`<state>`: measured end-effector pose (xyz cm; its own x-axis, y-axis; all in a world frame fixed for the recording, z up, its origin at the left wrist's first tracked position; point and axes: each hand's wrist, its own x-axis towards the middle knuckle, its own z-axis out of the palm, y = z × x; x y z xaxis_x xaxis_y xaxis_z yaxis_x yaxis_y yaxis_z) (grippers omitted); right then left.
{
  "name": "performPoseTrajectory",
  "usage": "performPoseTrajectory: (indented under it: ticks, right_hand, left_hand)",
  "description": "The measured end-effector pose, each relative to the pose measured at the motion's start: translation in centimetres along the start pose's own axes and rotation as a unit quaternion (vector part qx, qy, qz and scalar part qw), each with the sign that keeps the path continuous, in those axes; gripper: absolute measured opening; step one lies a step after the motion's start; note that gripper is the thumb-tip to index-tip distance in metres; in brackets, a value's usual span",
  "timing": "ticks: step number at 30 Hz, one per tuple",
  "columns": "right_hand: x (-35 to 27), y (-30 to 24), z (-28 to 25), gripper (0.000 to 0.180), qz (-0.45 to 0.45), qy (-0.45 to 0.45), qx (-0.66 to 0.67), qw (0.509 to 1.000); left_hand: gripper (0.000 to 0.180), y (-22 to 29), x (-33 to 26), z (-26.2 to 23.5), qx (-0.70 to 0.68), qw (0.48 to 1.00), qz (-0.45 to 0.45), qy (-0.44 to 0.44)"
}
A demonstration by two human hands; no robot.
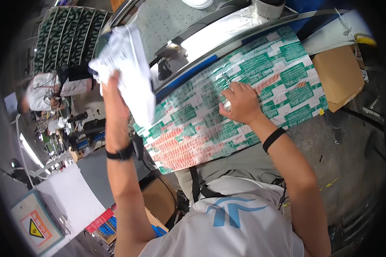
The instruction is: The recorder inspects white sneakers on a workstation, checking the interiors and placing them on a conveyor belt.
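My left hand [114, 96] is raised at the left of the work surface, closed on a white folded cloth [133, 64]. The cloth hangs limp and is smeared by motion; I cannot tell whether it is a garment. My right hand [244, 103] rests over the table top [287, 81], which is covered in green, white and red printed tape. Its fingers are curled, and a small pale, shiny thing [227, 105] shows between thumb and fingers, too little of it visible to name.
Beyond the table runs a machine with a shiny metal plate [227, 34] and a blue edge strip. A cardboard box [339, 77] stands at the right, another [158, 197] below left. A grey-and-white table [73, 188] is at the left. Farther off is another person [45, 92].
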<state>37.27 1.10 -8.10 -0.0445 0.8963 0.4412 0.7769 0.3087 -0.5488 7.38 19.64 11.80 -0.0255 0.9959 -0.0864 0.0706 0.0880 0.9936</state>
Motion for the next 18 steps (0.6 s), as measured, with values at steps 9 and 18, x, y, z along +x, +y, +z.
performPoseTrajectory:
  ticks: [9, 18]
  right_hand:
    - [0.4, -0.6, 0.7, 0.033, 0.009, -0.004, -0.020, 1.000]
    - [-3.7, -6.7, -2.4, 0.079, 0.089, -0.078, 0.100, 0.988]
  left_hand:
    - [0.119, -11.4, -23.5, -2.1, 0.277, 0.955, -0.032, 0.097]
    - [0.076, -14.5, -28.4, -10.7, 0.002, 0.977, -0.206, 0.056]
